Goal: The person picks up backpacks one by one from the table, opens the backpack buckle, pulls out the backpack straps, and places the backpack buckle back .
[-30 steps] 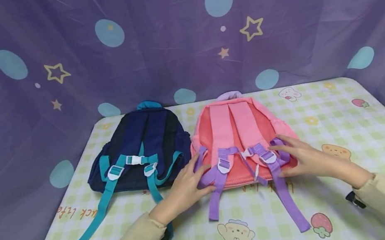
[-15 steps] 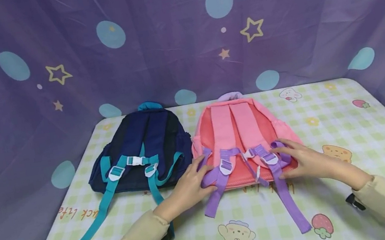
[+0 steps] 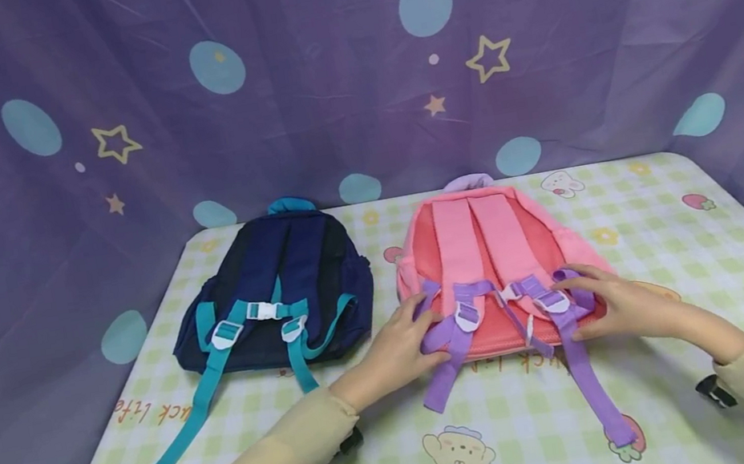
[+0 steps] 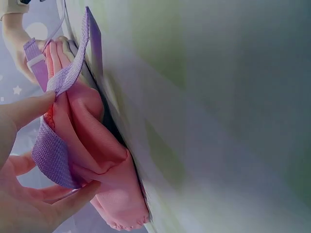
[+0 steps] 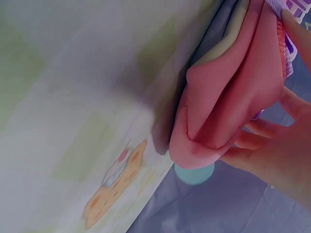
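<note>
"Where is the pink backpack [image 3: 502, 248]?"

"It lies on the worktop [image 3: 672, 233], right of the navy backpack [image 3: 269, 273], with a narrow gap between them. Its top is near the far edge."

"And the fingers?"

"The left hand [image 3: 398, 349] touches its left side, the right hand [image 3: 625, 305] its right side; on each, the fingers are spread apart."

"How is the room?"

"Wide toward the right edge."
</note>
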